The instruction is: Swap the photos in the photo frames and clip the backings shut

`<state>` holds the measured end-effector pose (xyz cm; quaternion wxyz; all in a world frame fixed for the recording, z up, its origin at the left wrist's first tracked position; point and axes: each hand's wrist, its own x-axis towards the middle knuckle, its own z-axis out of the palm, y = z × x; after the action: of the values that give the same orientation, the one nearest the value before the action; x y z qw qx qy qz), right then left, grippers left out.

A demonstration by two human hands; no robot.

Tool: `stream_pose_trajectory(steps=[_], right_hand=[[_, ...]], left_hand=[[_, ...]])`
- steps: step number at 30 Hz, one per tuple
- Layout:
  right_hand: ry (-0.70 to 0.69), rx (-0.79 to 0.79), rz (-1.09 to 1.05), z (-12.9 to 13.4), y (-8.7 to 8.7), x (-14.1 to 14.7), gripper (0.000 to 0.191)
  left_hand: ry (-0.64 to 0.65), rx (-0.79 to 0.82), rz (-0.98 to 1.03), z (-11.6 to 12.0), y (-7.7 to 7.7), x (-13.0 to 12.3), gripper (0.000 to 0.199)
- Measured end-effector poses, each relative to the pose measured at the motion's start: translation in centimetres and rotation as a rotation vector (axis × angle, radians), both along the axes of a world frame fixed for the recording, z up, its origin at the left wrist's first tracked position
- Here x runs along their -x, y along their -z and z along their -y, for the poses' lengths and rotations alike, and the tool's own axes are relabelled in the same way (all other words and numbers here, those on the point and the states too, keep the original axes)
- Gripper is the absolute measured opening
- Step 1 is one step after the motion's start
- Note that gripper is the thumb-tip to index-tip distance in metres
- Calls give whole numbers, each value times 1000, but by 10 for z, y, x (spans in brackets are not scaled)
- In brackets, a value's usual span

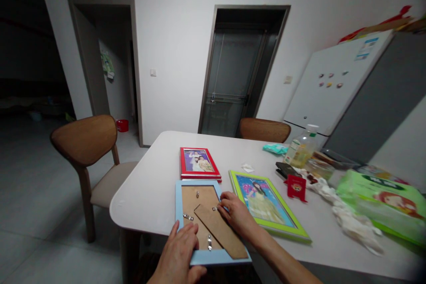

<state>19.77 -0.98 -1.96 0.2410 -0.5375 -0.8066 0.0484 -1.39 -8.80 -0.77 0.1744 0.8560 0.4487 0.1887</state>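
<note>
A light-blue picture frame (179,199) lies face down at the table's near edge, its brown backing board and a slanting stand leg (219,230) facing up. Several small metal clips (188,217) sit around the backing. My left hand (181,248) grips the frame's lower left side, fingers over the edge and thumb by the bottom rail. At the right side, my right hand (234,213) is closed, its fingertips at a metal clip (214,208). Right of it lies a green frame (286,213) with a picture; beyond the blue one are stacked red frames (213,164).
Along the table's (149,177) right side are a bottle (301,146), a dark wallet-like object (286,170), a small red stand-like item (296,187), crumpled tissues (353,222) and a green tissue pack (382,199). Wooden chairs (86,137) stand at the left and far sides.
</note>
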Motion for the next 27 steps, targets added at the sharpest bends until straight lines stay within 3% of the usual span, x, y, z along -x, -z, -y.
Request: stream_pose_trajectory(steps=[8, 15, 21, 27], right_hand=[[-15, 8, 71, 4, -9, 5, 19], [-86, 36, 14, -14, -9, 40, 24], [-11, 69, 26, -38, -5, 59, 21], [98, 119, 6, -59, 3, 65, 17]], left_hand=[[19, -38, 4, -2, 2, 1, 28], [23, -41, 14, -3, 7, 2, 28], [48, -51, 7, -8, 12, 3, 30], [27, 7, -5, -6, 8, 2, 32]])
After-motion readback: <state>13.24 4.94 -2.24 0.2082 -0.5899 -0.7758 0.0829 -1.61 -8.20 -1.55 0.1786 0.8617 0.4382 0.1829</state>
